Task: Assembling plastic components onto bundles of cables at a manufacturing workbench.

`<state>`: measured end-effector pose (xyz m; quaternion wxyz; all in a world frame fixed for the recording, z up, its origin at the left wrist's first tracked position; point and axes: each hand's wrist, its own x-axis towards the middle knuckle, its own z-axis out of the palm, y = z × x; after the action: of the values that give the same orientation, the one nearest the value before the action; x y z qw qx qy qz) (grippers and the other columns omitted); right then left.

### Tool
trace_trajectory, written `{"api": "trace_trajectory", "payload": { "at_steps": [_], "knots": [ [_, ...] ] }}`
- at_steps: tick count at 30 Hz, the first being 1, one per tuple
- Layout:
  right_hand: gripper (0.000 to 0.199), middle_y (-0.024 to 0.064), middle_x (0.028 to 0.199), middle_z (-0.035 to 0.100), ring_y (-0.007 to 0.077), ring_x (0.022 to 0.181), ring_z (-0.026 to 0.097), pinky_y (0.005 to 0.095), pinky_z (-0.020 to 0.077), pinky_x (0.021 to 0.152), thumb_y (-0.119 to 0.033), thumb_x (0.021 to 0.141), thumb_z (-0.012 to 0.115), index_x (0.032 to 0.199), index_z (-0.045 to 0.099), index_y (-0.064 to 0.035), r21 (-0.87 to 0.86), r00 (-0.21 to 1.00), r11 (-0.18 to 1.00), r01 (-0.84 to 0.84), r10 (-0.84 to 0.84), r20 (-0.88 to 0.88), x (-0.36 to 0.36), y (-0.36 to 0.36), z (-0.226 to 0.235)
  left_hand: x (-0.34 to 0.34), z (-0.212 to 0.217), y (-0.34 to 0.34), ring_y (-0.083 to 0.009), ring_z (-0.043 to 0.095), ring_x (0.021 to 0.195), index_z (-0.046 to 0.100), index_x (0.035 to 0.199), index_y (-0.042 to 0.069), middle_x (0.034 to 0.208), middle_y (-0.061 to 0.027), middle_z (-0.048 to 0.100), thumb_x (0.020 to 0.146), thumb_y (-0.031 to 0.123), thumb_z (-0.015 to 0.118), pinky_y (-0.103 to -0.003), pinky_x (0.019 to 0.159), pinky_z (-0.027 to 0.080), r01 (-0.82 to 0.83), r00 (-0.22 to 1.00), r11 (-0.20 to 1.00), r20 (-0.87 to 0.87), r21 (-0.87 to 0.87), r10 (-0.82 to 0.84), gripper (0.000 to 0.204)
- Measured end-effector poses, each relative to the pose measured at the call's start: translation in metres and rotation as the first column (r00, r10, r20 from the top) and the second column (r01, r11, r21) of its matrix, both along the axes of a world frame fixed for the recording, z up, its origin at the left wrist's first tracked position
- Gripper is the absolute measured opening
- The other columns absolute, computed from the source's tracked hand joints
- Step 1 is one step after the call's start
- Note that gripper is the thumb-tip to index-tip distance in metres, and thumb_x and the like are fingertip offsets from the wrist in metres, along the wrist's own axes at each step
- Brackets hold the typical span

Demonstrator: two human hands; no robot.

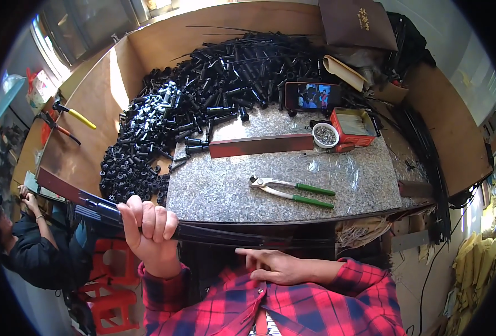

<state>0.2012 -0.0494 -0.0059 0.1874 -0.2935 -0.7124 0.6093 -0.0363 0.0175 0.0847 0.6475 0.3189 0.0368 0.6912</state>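
My left hand (150, 224) is wrapped round a bundle of long, thin black rods (231, 235). The bundle lies crosswise along the front edge of the worktop, and its thicker left end with a shiny black sleeve pokes out past my fist. Close to my shirt, below the rods, is my right hand (273, 266), its index finger stretched to the left and the others partly bent; I see nothing in it. Green-handled pincers (292, 191) lie on the speckled stone slab (220, 190) beyond the rods. Farther back on the slab rests a flat reddish-brown bar (259, 147).
Black tubes and small parts (220, 78) are heaped at the back left. A phone (313, 96), a white cup of tiny metal pieces (325, 135) and a red box (355, 126) stand back right. A hammer (74, 115) hangs over the left wall. Another person (41, 241) works at left.
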Motion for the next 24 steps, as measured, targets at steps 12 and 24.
{"api": "trace_trajectory", "payload": {
  "at_steps": [12, 24],
  "knots": [
    [0.045, 0.0209, 0.103, 0.052, 0.0172, 0.057, 0.062, 0.0265, 0.0522, 0.056, -0.044, 0.089, 0.058, 0.096, 0.057, 0.0005, 0.174, 0.775, 0.867, 0.467, -0.306, -0.553, 0.052, 0.01, 0.111, 0.047, -0.054, -0.052, -0.0253, 0.055, 0.104, 0.054, 0.112, 0.002, 0.107, -0.0161, 0.06, 0.087, 0.069, 0.032, -0.04, 0.094, 0.04, 0.326, 0.934, 0.815, 0.027, -0.479, -0.357, 0.076],
    [0.021, 0.0119, 0.08, 0.06, 0.0255, 0.073, 0.06, 0.0361, 0.0477, 0.066, -0.023, 0.083, 0.067, 0.083, 0.064, -0.0022, 0.349, 0.949, 0.931, 0.105, -0.199, 0.245, 0.01, 0.043, 0.042, 0.029, -0.007, -0.036, -0.0132, 0.058, 0.09, 0.051, 0.113, -0.001, 0.097, -0.007, 0.06, 0.083, 0.006, 0.063, -0.028, 0.081, 0.048, 0.065, 0.543, 0.998, -0.84, 0.022, -0.017, 0.033]
  ]
}}
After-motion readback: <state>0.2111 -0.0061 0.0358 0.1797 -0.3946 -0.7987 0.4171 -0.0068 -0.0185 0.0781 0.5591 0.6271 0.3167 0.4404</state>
